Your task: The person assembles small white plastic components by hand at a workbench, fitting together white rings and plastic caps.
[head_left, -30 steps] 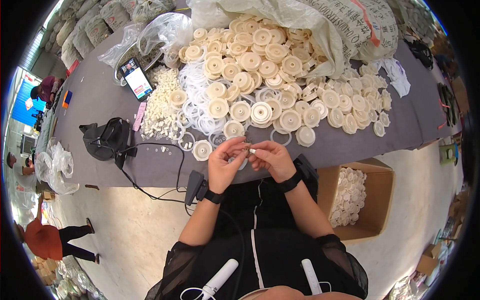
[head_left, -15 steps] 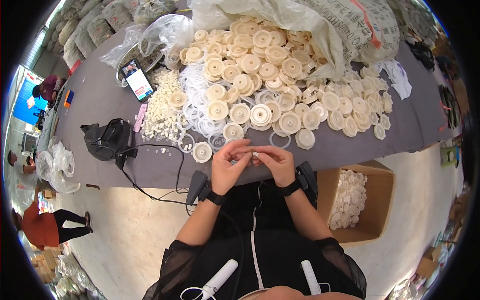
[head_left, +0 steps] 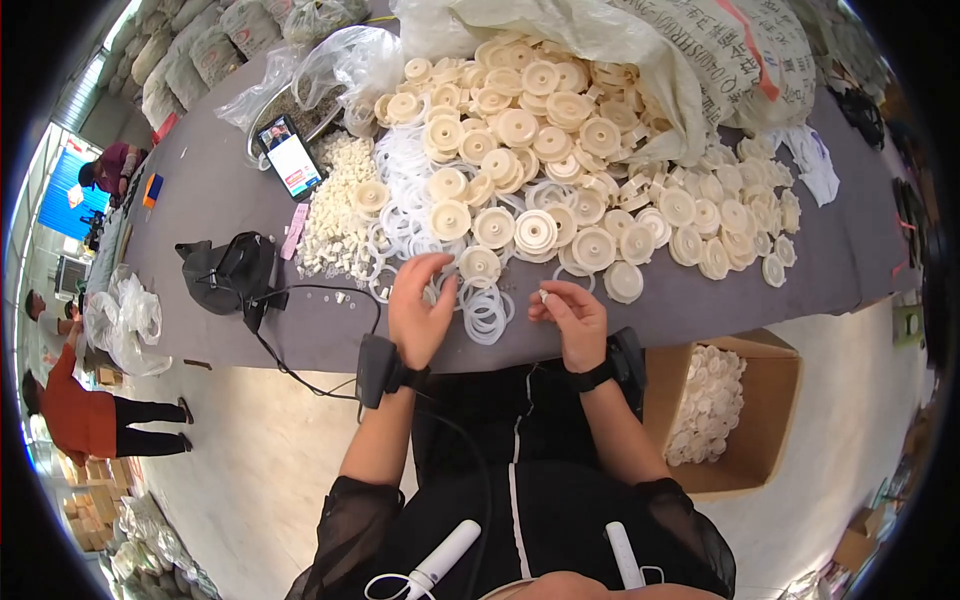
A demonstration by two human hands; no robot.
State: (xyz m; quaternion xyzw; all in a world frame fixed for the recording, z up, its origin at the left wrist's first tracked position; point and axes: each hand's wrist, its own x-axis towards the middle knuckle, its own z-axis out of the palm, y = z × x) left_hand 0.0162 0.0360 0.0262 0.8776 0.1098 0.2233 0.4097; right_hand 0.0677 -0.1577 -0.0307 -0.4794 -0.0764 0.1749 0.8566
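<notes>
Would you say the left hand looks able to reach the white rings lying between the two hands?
Probably yes: the left hand looks open and is close by, with nothing visible blocking its way to the white rings.

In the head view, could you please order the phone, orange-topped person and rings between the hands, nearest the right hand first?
1. Rings, just left of the right hand
2. Phone, farther left on the table
3. Person, far left beyond the table

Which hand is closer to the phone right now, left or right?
Left. The left hand is open, below and to the right of the phone in the picture. The right hand, pinching a small white piece, is farther right.
</notes>
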